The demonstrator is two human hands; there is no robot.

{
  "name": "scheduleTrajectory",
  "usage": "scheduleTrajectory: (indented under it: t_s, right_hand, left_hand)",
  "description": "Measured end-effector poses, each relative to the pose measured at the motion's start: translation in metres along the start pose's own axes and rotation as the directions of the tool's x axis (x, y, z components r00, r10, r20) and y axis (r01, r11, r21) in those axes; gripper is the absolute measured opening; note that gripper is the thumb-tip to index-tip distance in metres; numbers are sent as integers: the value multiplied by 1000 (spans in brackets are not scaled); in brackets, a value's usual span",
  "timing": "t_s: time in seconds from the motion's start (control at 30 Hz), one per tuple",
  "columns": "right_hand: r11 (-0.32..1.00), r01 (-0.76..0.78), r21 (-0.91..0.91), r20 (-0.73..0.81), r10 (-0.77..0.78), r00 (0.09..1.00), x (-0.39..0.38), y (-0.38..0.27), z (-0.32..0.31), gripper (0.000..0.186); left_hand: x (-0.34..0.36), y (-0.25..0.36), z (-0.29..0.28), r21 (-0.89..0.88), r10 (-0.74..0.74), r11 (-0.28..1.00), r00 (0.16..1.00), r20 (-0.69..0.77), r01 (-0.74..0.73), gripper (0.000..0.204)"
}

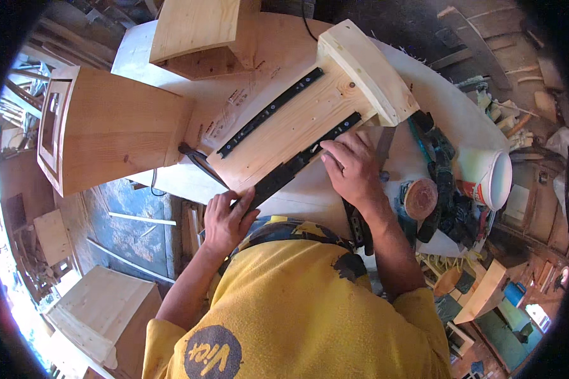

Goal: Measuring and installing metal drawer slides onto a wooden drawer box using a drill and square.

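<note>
Black rail [277,181] under both hands [226,218] [355,169]

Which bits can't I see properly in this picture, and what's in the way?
Near black rail, head view: its lower end is partly covered by the left hand.
Top wooden box, head view: cut off by the upper edge.
Far black rail, head view: its spots are too small to tell screws from holes.
Wooden panel, head view: it hides its own underside.
</note>
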State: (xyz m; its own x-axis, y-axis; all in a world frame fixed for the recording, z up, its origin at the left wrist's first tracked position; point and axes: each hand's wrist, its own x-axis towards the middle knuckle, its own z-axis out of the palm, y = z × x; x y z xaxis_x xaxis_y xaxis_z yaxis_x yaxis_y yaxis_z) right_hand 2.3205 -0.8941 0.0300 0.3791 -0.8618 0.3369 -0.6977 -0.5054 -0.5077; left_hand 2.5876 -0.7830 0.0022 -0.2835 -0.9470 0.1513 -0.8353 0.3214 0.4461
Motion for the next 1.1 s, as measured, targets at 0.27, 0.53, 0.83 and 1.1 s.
scheduleTrajectory:
  t_s: [0.27, 0.53, 0.83, 1.1]
  right_hand:
    - [982, -85, -171, 49, 94, 994, 9, -13, 10, 15]
    - [938, -239, -252, 87, 267, 960, 19, -25, 17, 13]
    - [897, -401, -187, 76, 420, 904, 16, -29, 27, 10]
    - [781, -570, 256, -120, 611, 783, -13, 2, -27, 8]
  left_hand:
    - [-23, -13, -3, -3, -38, 999, 999, 21, 38, 59]
    - [-18, -12, -2, -4, -28, 1000, 999, 17, 28, 57]
    - [-20, -14, -4, -31, -17, 999, 1000, 4, 17, 56]
    - [9, 1, -1, -67, -16, 998, 1000, 10, 17, 57]
